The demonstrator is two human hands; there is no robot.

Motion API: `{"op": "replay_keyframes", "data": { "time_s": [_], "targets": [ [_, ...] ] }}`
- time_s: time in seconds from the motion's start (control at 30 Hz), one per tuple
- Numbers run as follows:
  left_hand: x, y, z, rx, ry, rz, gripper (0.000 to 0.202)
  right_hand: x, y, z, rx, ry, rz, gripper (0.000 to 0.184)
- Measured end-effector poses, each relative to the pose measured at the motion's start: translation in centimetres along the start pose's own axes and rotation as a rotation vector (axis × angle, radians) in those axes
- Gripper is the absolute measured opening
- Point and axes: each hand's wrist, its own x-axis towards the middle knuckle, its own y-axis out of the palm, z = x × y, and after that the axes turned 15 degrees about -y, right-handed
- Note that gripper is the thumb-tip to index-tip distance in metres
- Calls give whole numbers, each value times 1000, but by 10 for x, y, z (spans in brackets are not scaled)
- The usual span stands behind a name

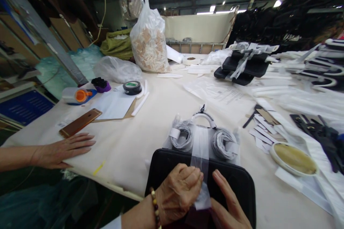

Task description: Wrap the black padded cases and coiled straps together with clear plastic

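Note:
A black case or bag (166, 162) lies at the table's front edge, with a translucent white strip (200, 143) running down over its middle. My left hand (180, 188), with a beaded bracelet at the wrist, is closed on this strip against the black surface. My right hand (228, 204) rests on the right half of the case, its fingers apart and the lower ones near the strip's end; part of it is cut off by the frame. Behind the case's edge are two wrapped coils (224, 144) and a handle (203, 115) wrapped in white.
Another person's hand (66, 149) lies flat at the left, near a phone (80, 122). Tape rolls (132, 87) and paper (111, 103) are behind it. At right lie paper scraps (263, 130) and a round tape roll (294, 159). More wrapped black bags (243, 65) stand farther back.

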Motion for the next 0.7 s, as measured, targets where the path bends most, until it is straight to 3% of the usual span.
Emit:
{"op": "replay_keyframes", "data": {
  "time_s": [0.27,0.4,0.7],
  "targets": [
    [-5,-3,-1,84,44,69,28,2,-4,3,74,-11,-27,15],
    [-9,-2,-3,123,34,26,29,6,-8,2,84,-95,48,15],
    [-13,2,-10,149,21,-89,32,2,-6,0,117,-60,70,14]
  ]
}}
